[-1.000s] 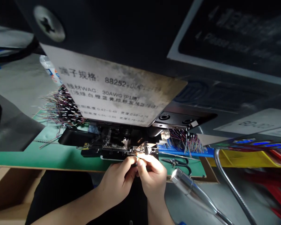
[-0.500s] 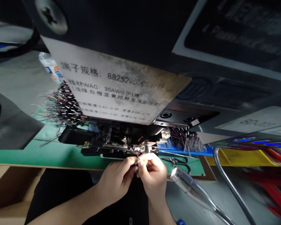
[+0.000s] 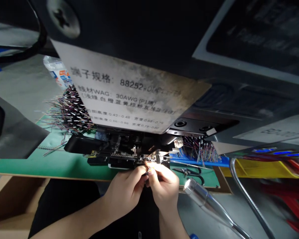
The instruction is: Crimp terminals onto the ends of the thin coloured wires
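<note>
Black metal fills most of what I see from here, the body of a machine (image 3: 139, 30) looming over two bare hands at work close beneath it. The left hand (image 3: 126, 186) and the right hand (image 3: 165, 184) meet at the fingertips, thumb and forefinger of each pressed together on a thin piece (image 3: 149, 169) that is too small and too hidden by the fingers to make out well. That piece sits just in front of the machine's metal tooling (image 3: 141, 158), above the near edge of a green work surface (image 3: 57, 167); whether it touches the tooling I cannot tell. A stained white label (image 3: 129, 86) on the machine reads "30AWG" among its lines. On the left, a dense bundle of wires (image 3: 69, 111) bristles with pale tips, a plastic bottle (image 3: 57, 71) behind it. On the right, more wires (image 3: 201, 149) lie by a blue tray (image 3: 221, 162), and dark-handled scissors (image 3: 186, 171) rest on the green near the right hand. A silvery lamp (image 3: 201, 197) aims its glowing end towards the fingers, with a yellow bin (image 3: 259, 168) farther right.
</note>
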{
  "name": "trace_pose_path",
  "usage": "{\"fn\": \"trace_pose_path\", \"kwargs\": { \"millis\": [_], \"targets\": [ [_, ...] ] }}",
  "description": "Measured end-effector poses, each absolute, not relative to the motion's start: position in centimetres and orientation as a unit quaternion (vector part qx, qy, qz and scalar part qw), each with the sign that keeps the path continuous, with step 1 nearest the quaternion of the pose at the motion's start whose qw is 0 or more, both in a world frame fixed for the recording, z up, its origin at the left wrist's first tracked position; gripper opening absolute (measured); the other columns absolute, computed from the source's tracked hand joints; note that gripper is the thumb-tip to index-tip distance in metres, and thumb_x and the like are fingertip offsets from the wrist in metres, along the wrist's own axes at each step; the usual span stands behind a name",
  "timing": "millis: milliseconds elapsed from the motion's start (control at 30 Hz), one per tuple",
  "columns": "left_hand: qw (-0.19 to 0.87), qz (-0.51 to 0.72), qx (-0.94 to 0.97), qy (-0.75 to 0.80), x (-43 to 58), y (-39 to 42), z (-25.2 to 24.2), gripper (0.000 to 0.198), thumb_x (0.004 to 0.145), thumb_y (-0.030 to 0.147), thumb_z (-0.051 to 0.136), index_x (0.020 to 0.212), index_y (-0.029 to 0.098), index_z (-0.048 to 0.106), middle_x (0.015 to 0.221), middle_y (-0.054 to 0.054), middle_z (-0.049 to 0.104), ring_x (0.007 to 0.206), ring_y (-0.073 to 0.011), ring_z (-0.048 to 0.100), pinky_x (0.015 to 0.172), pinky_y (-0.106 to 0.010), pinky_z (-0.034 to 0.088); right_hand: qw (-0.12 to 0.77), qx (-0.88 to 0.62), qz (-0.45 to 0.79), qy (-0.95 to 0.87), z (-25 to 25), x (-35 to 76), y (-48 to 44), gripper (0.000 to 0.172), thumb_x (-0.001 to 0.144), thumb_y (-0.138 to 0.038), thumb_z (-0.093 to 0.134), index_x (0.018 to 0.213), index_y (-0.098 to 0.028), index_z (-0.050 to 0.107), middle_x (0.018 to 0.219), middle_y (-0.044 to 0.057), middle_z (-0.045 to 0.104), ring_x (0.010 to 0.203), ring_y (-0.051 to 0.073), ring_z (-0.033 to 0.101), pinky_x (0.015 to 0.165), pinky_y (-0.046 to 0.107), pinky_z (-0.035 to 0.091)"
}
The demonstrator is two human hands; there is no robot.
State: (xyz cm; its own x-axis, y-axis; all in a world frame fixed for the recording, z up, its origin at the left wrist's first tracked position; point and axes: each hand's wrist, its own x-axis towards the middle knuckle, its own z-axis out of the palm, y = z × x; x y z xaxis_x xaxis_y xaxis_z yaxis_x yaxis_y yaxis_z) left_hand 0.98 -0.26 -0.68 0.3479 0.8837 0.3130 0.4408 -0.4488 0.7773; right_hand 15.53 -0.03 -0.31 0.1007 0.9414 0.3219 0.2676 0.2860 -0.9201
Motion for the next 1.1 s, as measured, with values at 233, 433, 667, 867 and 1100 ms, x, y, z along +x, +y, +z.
{"fn": "trace_pose_path", "kwargs": {
  "millis": [233,433,667,867,1100],
  "targets": [
    [0.32,0.369,0.758,0.433,1.1,-0.1,-0.6,0.019,0.095,0.015,0.043,0.108,0.023,0.054,0.087,-0.002,0.072,0.087,-0.0199,0.072,0.078,-0.029,0.057,0.546,-0.521,0.327,-0.568,0.2,15.1,-0.1,0.015,0.088,-0.026,0.062,0.091,-0.018,0.075,0.065,0.003,0.066,0.048,0.014,0.056,0.044,0.025,0.049],
    [0.302,0.367,0.763,0.439,0.9,-0.1,-0.8,0.015,0.096,0.018,0.043,0.106,0.024,0.052,0.088,-0.002,0.073,0.076,-0.0186,0.071,0.065,-0.025,0.053,0.557,-0.523,0.344,-0.546,0.5,14.9,-0.2,0.008,0.083,-0.026,0.068,0.079,-0.019,0.066,0.05,-0.005,0.052,0.045,0.011,0.047,0.047,0.024,0.043],
    [0.385,0.357,0.74,0.42,0.7,-0.2,-0.7,0.01,0.095,0.017,0.045,0.099,0.024,0.052,0.083,0.0,0.071,0.073,-0.016,0.069,0.064,-0.023,0.049,0.539,-0.506,0.431,-0.517,0.4,15.1,-0.2,0.013,0.086,-0.029,0.065,0.079,-0.018,0.065,0.05,-0.005,0.05,0.041,0.011,0.048,0.04,0.023,0.038],
    [0.426,0.382,0.724,0.385,0.7,-0.3,-0.7,0.012,0.096,0.018,0.045,0.104,0.023,0.054,0.089,-0.001,0.071,0.079,-0.0154,0.069,0.071,-0.024,0.05,0.569,-0.501,0.43,-0.49,-0.1,14.9,-0.3,0.016,0.085,-0.03,0.065,0.076,-0.019,0.059,0.05,-0.006,0.047,0.039,0.009,0.044,0.038,0.021,0.035],
    [0.346,0.357,0.757,0.424,0.8,-0.5,-1.3,0.01,0.094,0.016,0.045,0.094,0.023,0.053,0.082,-0.001,0.07,0.072,-0.0184,0.069,0.064,-0.026,0.049,0.56,-0.505,0.338,-0.563,-0.4,15.3,-0.3,0.006,0.083,-0.018,0.066,0.077,-0.019,0.064,0.054,-0.005,0.052,0.044,0.011,0.048,0.046,0.024,0.044]
  ]
}}
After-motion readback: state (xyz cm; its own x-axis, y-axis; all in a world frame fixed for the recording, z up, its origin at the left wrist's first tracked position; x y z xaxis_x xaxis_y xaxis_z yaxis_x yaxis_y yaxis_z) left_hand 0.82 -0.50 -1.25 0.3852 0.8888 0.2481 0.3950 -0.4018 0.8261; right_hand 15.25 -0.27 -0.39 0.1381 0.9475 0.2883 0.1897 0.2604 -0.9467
